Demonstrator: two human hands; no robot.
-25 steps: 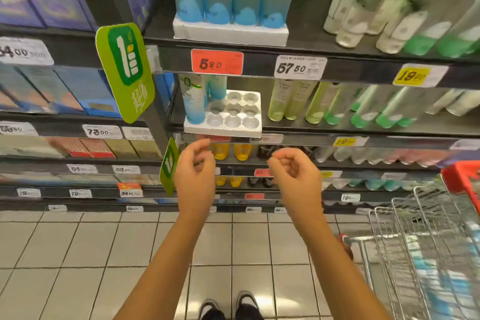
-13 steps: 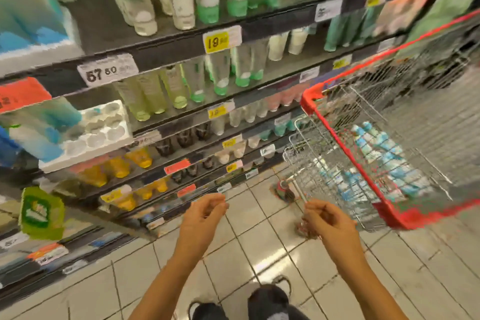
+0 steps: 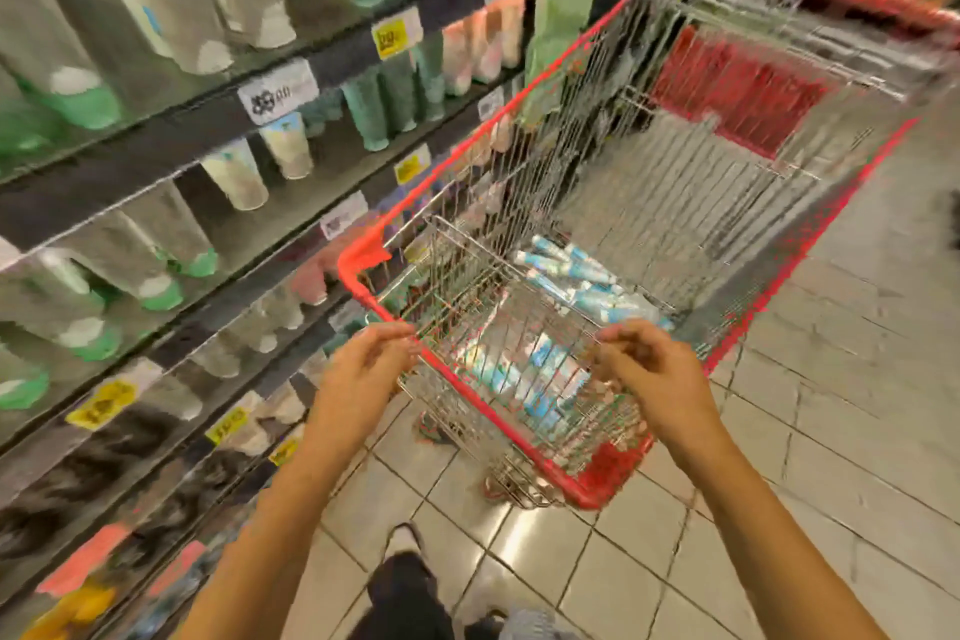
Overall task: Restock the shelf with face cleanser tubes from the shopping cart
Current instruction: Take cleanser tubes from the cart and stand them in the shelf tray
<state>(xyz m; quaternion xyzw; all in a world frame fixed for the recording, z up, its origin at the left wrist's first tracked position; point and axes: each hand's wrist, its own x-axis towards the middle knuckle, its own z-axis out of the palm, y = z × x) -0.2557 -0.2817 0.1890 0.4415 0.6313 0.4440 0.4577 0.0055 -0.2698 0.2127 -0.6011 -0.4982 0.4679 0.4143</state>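
Empty, loosely curled left hand [image 3: 363,372] and right hand [image 3: 655,375] hover over the shopping cart [image 3: 470,392]; face cleanser tubes [image 3: 566,270] lie at twelve o'clock, pointing ten-to-four, nearer the right.

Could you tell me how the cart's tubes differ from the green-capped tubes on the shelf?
The cart tubes lie loose in a heap; the shelf tubes stand on their caps. The cart tubes are blue and white; the shelf tubes pale with green caps. Both are squeeze tubes.
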